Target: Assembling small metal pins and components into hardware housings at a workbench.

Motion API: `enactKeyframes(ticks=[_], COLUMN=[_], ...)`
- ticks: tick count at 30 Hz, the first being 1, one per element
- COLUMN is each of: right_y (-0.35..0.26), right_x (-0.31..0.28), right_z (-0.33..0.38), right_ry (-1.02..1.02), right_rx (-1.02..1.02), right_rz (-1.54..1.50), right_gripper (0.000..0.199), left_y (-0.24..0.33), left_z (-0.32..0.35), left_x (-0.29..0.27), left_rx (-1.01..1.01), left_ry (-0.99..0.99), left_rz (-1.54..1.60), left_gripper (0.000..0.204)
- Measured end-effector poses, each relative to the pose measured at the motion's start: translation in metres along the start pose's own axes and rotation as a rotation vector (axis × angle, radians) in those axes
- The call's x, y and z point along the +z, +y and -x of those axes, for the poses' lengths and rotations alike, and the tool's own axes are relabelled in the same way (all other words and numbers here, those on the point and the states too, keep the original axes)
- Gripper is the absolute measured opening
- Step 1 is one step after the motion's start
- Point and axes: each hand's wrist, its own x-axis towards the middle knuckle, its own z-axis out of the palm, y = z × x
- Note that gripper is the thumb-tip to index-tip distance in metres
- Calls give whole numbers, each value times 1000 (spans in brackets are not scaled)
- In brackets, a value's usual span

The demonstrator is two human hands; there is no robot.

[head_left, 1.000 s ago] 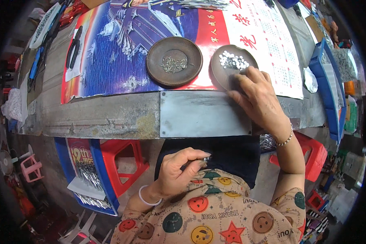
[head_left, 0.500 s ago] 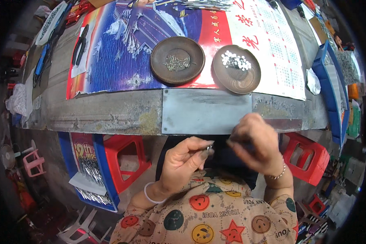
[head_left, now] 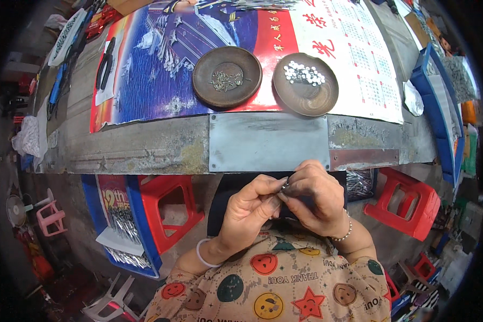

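Observation:
My left hand (head_left: 252, 206) and my right hand (head_left: 317, 196) meet just in front of the table's near edge, above my lap. Between the left thumb and fingertips is a small dark metal piece (head_left: 285, 185), mostly covered by the fingers. My right thumb and forefinger pinch at the same spot; whether they hold a separate part is hidden. Beyond the hands, a brown round dish (head_left: 204, 88) holds small thin metal pins. To its right, a second brown dish (head_left: 311, 102) holds small white round pieces.
A grey metal plate (head_left: 268, 147) is fixed at the table's near edge. Black-handled pliers (head_left: 105, 65) lie on the left of the poster (head_left: 145, 91). Blue bins with metal parts (head_left: 124, 220) stand at lower left beside a red stool (head_left: 169, 206); another red stool (head_left: 405, 204) stands right.
My right hand has come left and down from near the table edge to meet the left fingertips. The left hand stays nearly in place. The view has shifted slightly.

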Motion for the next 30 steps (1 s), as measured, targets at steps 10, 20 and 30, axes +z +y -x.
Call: enactKeyframes(ticks=[10,20,30], right_y=[11,-15,-10], right_x=[11,33,34], right_z=[16,11,7], right_ry=[60,322,198], right_rx=[659,213,30], right_rz=[-1124,-260,118], right_gripper=[18,15,13], left_y=[0,1,1], left_z=[4,4,10], left_x=[-1,14,10], left_rx=[76,391,393], left_ry=[-85,139,94], left_rz=[-133,-528,-521], left_gripper=[28,27,26])
